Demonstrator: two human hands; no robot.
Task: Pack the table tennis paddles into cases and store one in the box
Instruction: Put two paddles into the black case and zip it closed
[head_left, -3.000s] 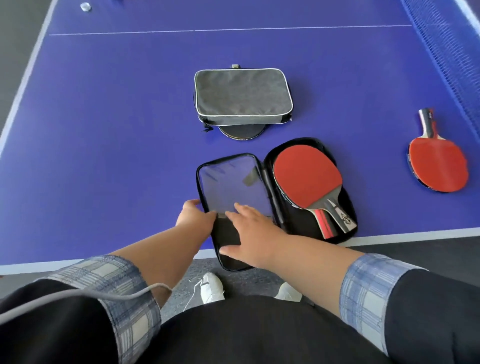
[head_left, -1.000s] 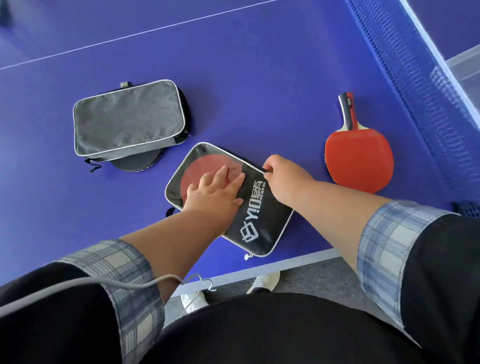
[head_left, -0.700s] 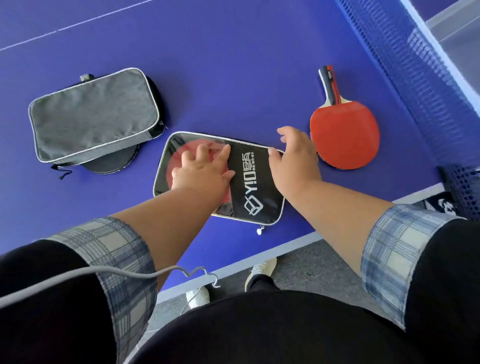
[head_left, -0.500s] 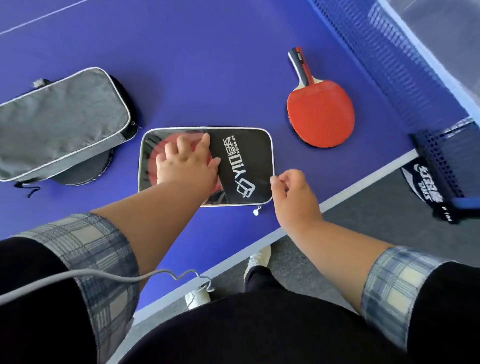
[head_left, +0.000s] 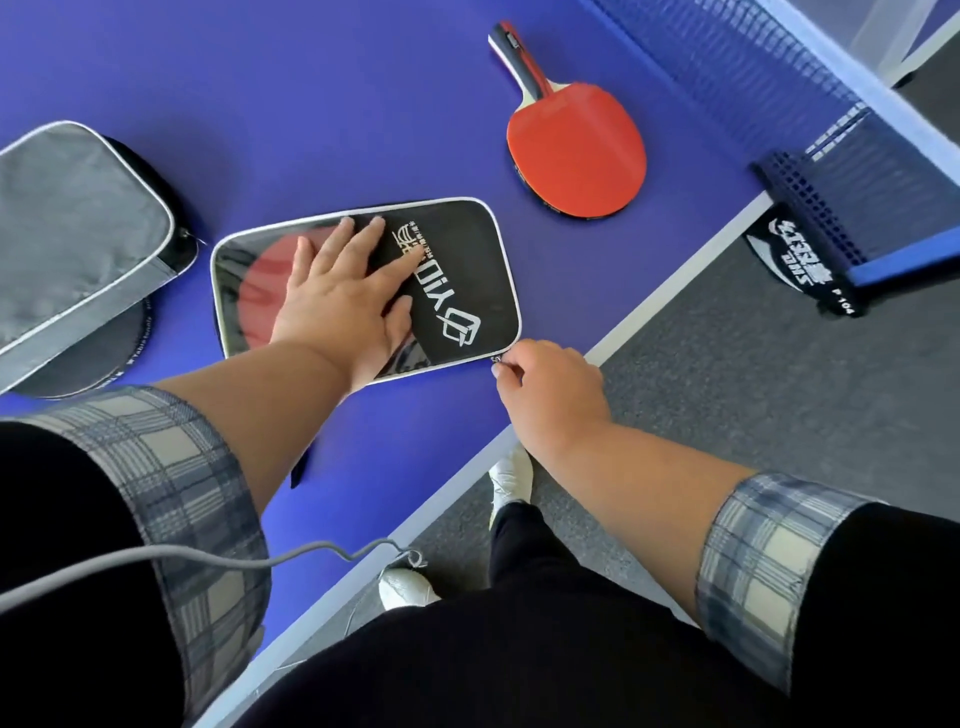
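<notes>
A black paddle case (head_left: 457, 270) with white piping lies folded shut on the blue table, a red paddle (head_left: 260, 283) showing through its clear window. My left hand (head_left: 343, 301) presses flat on the case with straight fingers. My right hand (head_left: 550, 389) pinches the zipper pull (head_left: 497, 359) at the case's near right corner. A second red paddle (head_left: 576, 135) lies loose on the table to the right. A grey case (head_left: 72, 228) rests at the left on top of a black paddle (head_left: 93, 353).
The table's white edge (head_left: 649, 317) runs diagonally just past my right hand. The net (head_left: 769, 73) and its clamp (head_left: 810, 244) stand at the right. Grey floor and my white shoes (head_left: 405, 587) are below. A grey cable (head_left: 208, 558) crosses my left sleeve.
The open case was folded shut over the red paddle. My right hand went round the case's edge from the far side to the near right corner; my left hand stayed pressed on top.
</notes>
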